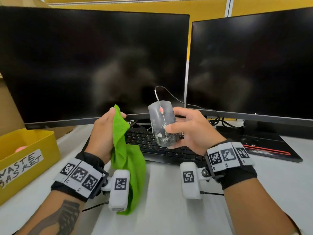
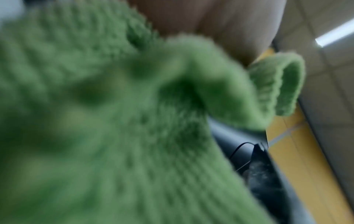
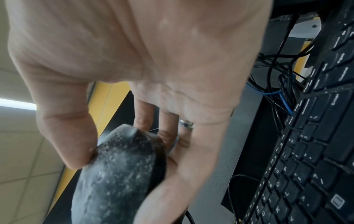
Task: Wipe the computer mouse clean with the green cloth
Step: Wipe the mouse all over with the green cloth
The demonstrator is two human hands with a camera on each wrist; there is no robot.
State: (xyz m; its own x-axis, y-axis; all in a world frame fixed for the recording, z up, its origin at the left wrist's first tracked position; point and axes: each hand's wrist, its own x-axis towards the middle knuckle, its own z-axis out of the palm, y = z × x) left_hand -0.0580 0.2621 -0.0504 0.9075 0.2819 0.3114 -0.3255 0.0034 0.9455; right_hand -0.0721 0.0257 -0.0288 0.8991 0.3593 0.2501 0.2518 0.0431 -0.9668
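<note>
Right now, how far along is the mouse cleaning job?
Done: both things are picked up. The right hand grips the mouse above the keyboard; the left hand holds the green cloth. In hand: cloth and mouse are side by side, not touching. Left: the wiping itself, since whitish grime still speckles the mouse's rear half.

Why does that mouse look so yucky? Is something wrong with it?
The mouse in the right hand is speckled with whitish grime, thickest near its rear end. The green cloth in the left hand isn't touching it.
</note>
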